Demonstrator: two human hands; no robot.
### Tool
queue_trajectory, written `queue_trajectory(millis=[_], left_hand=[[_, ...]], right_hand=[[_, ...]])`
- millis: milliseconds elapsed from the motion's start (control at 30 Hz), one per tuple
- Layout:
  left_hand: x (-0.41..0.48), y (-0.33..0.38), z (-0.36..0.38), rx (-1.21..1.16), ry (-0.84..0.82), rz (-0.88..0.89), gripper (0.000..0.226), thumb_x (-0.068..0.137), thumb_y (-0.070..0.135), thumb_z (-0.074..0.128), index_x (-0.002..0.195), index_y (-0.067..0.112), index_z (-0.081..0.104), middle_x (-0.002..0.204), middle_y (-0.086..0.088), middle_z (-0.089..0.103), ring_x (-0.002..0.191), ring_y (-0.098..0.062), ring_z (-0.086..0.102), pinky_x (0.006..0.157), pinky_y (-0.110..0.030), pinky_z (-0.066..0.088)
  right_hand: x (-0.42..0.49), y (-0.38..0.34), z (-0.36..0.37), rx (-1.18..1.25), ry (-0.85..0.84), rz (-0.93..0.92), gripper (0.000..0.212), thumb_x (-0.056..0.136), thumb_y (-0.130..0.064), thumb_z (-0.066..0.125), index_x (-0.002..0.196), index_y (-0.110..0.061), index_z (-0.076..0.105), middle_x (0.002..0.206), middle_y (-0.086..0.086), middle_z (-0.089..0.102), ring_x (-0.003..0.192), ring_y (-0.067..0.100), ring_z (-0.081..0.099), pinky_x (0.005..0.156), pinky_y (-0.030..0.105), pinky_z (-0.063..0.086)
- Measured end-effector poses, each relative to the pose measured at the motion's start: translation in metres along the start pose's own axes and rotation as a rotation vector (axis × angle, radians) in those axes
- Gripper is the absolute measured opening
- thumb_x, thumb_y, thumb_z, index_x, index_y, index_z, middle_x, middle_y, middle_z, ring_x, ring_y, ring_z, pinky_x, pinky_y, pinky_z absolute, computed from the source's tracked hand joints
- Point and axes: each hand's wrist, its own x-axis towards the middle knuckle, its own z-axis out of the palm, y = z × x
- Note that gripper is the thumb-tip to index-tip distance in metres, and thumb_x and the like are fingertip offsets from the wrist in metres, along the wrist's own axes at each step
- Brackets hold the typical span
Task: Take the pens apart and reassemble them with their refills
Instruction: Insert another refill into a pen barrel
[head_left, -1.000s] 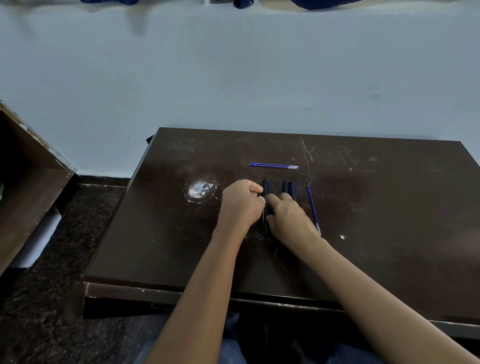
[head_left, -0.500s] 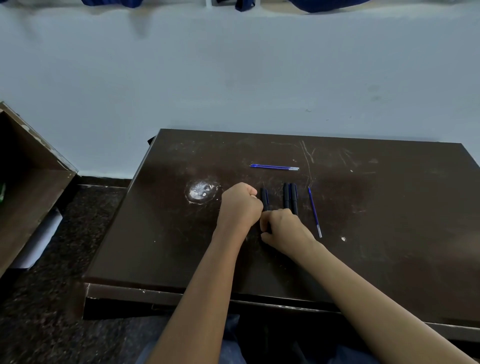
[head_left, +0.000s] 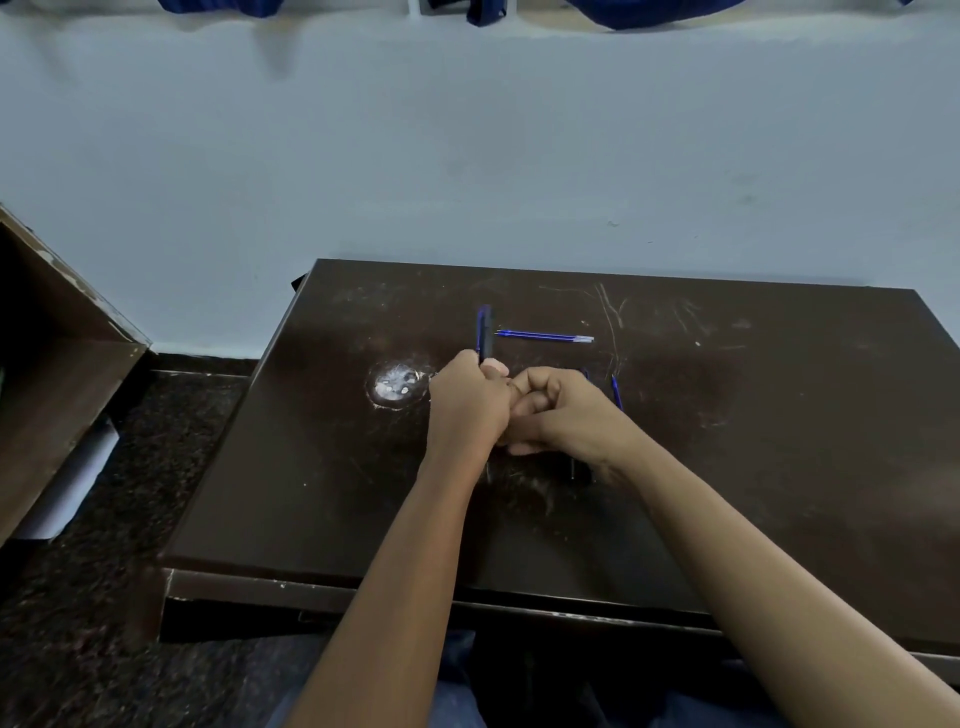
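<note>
Left grip (head_left: 467, 400) clenches the black pen (head_left: 485, 332), pointing 12 o'clock. Right grip (head_left: 561, 410) curled, can't tell on what. Likely disassembly; next needs an opposing twist.

A plain, modest room, probably a home: a scratched dark wooden surface (head_left: 753, 467) stands against a bare pale-blue wall (head_left: 467, 156), on a dark speckled stone floor (head_left: 78, 649), with a worn wooden cabinet (head_left: 47, 395) at the left.

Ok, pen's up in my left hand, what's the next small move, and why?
Probably twist the black pen apart: your left hand grips its upper part above the table, and the curled right hand seems to hold its hidden lower end.
</note>
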Motion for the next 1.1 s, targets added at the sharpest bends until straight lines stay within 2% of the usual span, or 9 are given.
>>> queue_trajectory(millis=[67,133,267,367,567,667,800,967,1100], left_hand=[[0.001,-0.002,0.001,0.031,-0.034,0.026,0.022,0.097,0.015,0.038,0.097,0.01,0.06,0.105,-0.008,0.064,0.075,-0.013,0.055,0.055,-0.021,0.038],[0.002,-0.004,0.003,0.093,-0.138,0.043,0.021,0.096,0.015,0.038,0.091,0.013,0.059,0.106,-0.008,0.065,0.077,-0.014,0.056,0.061,-0.025,0.041],[-0.002,-0.005,0.005,0.259,-0.294,0.121,0.029,0.098,0.024,0.037,0.091,0.02,0.065,0.093,0.002,0.06,0.068,-0.005,0.048,0.055,-0.021,0.032],[-0.003,-0.003,0.004,0.273,-0.285,0.163,0.031,0.098,0.026,0.036,0.091,0.019,0.065,0.077,0.007,0.053,0.064,-0.004,0.046,0.052,-0.021,0.029],[-0.002,-0.003,0.004,0.303,-0.29,0.193,0.032,0.098,0.028,0.035,0.091,0.018,0.064,0.072,0.008,0.052,0.061,-0.004,0.046,0.051,-0.021,0.029],[0.0,-0.005,0.005,0.299,-0.23,0.211,0.037,0.097,0.034,0.037,0.087,0.012,0.066,0.071,0.005,0.057,0.061,-0.007,0.049,0.053,-0.022,0.035],[0.0,-0.009,0.005,0.328,-0.153,0.282,0.038,0.094,0.041,0.04,0.08,0.015,0.063,0.065,0.001,0.058,0.064,-0.017,0.056,0.059,-0.03,0.042],[-0.003,-0.007,0.005,0.316,-0.157,0.316,0.037,0.095,0.043,0.042,0.082,0.015,0.062,0.062,0.004,0.053,0.06,-0.013,0.052,0.056,-0.029,0.039],[-0.005,-0.004,0.006,0.302,-0.233,0.243,0.039,0.098,0.041,0.038,0.084,0.017,0.064,0.065,0.008,0.053,0.058,-0.006,0.049,0.052,-0.021,0.035]], right_hand=[[0.002,-0.002,-0.008,0.008,0.118,0.007,0.015,0.081,0.001,0.068,0.095,-0.003,0.062,0.072,0.005,0.065,0.069,0.013,0.065,0.066,0.025,0.058],[0.005,-0.001,-0.016,0.078,0.232,0.014,0.019,0.086,-0.01,0.067,0.102,-0.001,0.064,0.079,0.007,0.064,0.07,0.012,0.062,0.064,0.022,0.056],[0.007,0.001,-0.025,0.162,0.292,-0.003,0.023,0.089,-0.021,0.065,0.099,0.0,0.067,0.076,0.007,0.062,0.063,0.007,0.057,0.058,0.015,0.052],[0.009,0.002,-0.025,0.18,0.304,-0.014,0.014,0.089,-0.017,0.065,0.088,-0.004,0.066,0.068,0.005,0.06,0.058,0.006,0.056,0.057,0.015,0.051],[0.01,0.001,-0.025,0.296,0.277,0.037,0.016,0.089,-0.015,0.065,0.074,-0.01,0.064,0.064,0.001,0.06,0.06,0.007,0.057,0.058,0.015,0.051],[0.009,0.0,-0.024,0.348,0.247,0.053,0.014,0.09,-0.013,0.064,0.077,-0.01,0.064,0.066,0.001,0.06,0.061,0.006,0.058,0.058,0.015,0.051],[0.008,-0.004,-0.024,0.422,0.232,0.052,0.009,0.092,-0.005,0.057,0.086,-0.006,0.064,0.069,0.002,0.061,0.063,0.007,0.057,0.06,0.015,0.051],[0.008,-0.006,-0.027,0.479,0.225,0.043,0.01,0.093,-0.002,0.054,0.09,-0.006,0.063,0.069,0.002,0.059,0.065,0.008,0.056,0.061,0.016,0.051],[0.011,-0.003,-0.029,0.501,0.284,0.029,0.011,0.092,0.0,0.054,0.09,-0.006,0.063,0.073,0.003,0.058,0.062,0.007,0.054,0.058,0.014,0.051]])
